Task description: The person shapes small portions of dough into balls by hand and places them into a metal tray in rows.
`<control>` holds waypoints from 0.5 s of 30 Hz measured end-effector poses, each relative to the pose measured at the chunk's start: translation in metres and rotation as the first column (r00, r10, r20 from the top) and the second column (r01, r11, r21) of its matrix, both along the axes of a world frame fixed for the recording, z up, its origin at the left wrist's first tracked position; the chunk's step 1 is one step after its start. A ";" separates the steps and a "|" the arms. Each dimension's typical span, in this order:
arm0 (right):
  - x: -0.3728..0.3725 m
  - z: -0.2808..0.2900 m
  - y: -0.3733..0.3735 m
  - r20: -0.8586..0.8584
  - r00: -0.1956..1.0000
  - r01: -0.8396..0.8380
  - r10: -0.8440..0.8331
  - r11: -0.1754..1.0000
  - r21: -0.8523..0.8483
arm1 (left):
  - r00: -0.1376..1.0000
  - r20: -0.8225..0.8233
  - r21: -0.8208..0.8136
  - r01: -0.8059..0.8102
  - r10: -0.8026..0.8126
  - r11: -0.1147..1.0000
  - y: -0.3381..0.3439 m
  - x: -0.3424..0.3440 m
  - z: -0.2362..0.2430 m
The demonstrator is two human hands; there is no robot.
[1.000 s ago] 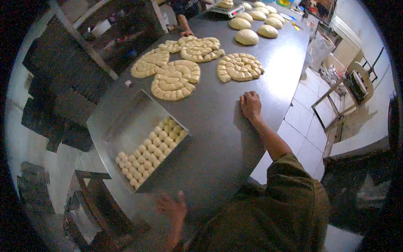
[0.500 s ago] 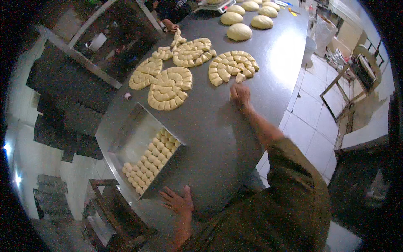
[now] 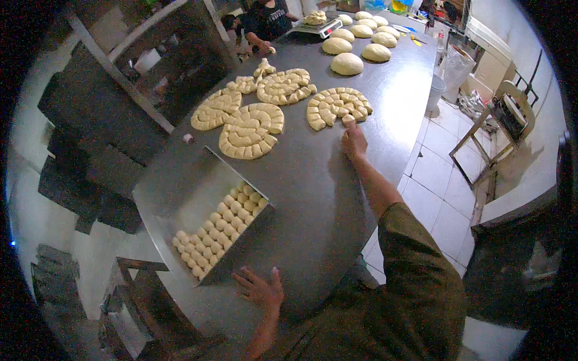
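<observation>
My right hand [image 3: 355, 142] is closed at the near edge of a cut dough coil [image 3: 339, 101], its fingertips on a small dough piece [image 3: 348, 119] there. My left hand [image 3: 263, 291] holds nothing; its fingers are spread over the table beside the near corner of a metal tray [image 3: 239, 242]. Small round dough balls [image 3: 218, 230] stand in close rows along the tray's near right side. Left of the right hand's coil lie more dough coils cut into pieces, the nearest one [image 3: 250, 131] beyond the tray.
Several large smooth dough mounds [image 3: 347, 64] lie toward the far end of the grey table [image 3: 301, 210]. A scale [image 3: 313, 27] with dough on it stands at the far left. A co-worker [image 3: 271, 21] is by the far left edge. A chair [image 3: 494, 123] stands on the right.
The view has tilted, showing more of the far end. My right hand stays at the coil's near edge. The co-worker's hand has come away from the dough with a small piece.
</observation>
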State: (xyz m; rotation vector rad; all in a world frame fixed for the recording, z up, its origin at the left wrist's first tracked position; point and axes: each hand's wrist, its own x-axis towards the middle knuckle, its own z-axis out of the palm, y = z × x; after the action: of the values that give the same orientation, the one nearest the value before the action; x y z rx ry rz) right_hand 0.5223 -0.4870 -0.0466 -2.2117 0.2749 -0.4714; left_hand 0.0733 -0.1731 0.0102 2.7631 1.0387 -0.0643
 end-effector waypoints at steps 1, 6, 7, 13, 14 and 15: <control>-0.001 -0.011 -0.016 0.036 0.999 0.024 -0.016 0.976 -0.216 | 0.999 0.027 0.013 0.021 -0.021 1.000 0.001 0.001 -0.011; -0.004 0.025 0.010 0.011 0.993 0.114 -0.118 0.923 -0.369 | 0.999 0.037 0.101 0.011 -0.014 0.995 0.003 -0.014 -0.029; 0.014 0.013 -0.009 -0.028 0.987 0.134 -0.158 0.907 -0.399 | 0.999 0.016 0.097 0.035 -0.037 0.995 0.001 -0.013 -0.029; -0.042 -0.028 0.026 0.146 0.988 -0.043 0.050 0.998 -0.052 | 0.998 -0.026 0.004 -0.052 0.052 0.999 0.002 0.005 0.014; -0.075 -0.015 0.043 0.141 0.982 -0.121 0.123 0.992 -0.027 | 0.997 0.048 0.034 -0.068 0.067 0.997 0.003 -0.003 0.009; -0.109 0.000 0.053 0.135 0.974 -0.184 0.183 0.983 -0.007 | 0.992 0.107 0.056 -0.073 0.067 0.996 0.003 -0.011 0.001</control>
State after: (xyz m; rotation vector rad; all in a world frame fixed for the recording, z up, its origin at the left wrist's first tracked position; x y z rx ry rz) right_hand 0.4137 -0.4343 -0.0465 -2.1637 -0.0006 -0.5147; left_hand 0.0622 -0.1705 0.0116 2.7459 1.1265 0.1229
